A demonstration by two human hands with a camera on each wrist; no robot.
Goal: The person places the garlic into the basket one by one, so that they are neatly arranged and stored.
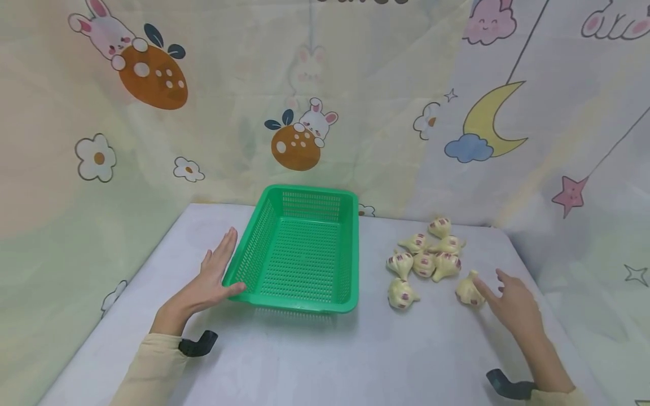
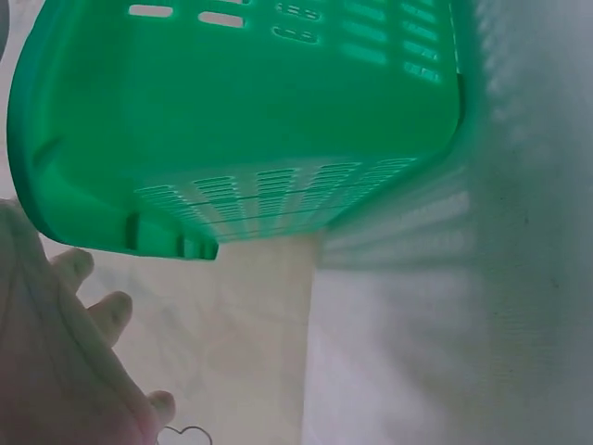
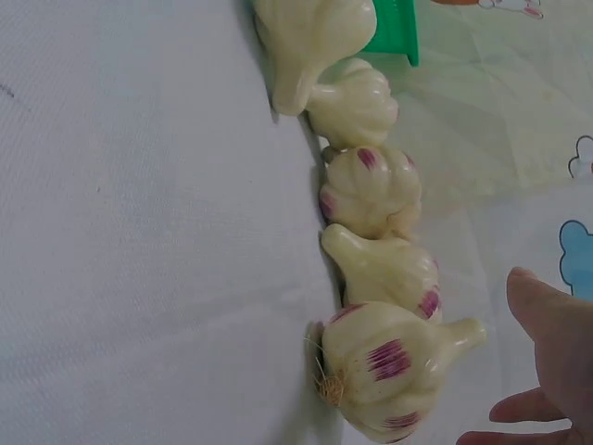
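My left hand (image 1: 210, 279) is at the left rim of a green plastic basket (image 1: 350, 254), fingers straight and thumb by the near corner. In the left wrist view the basket's slotted wall (image 2: 250, 111) rises beside that hand (image 2: 65, 343). Over on the right, my right hand (image 1: 515, 304) hovers beside a single garlic bulb (image 1: 469, 289), its fingers spread and holding nothing. A cluster of several garlic bulbs (image 1: 424, 264) with purple patches lies between the basket and that bulb. In the right wrist view, the hand (image 3: 561, 362) is apart from the nearest garlic bulb (image 3: 384, 366).
Everything rests on a white-covered table (image 1: 325, 361). A patterned cloth (image 1: 228, 113) with rabbits, flowers and a moon hangs behind and at the sides. Black wrist mounts stick out from the left wrist (image 1: 199, 344) and the right wrist (image 1: 510, 386).
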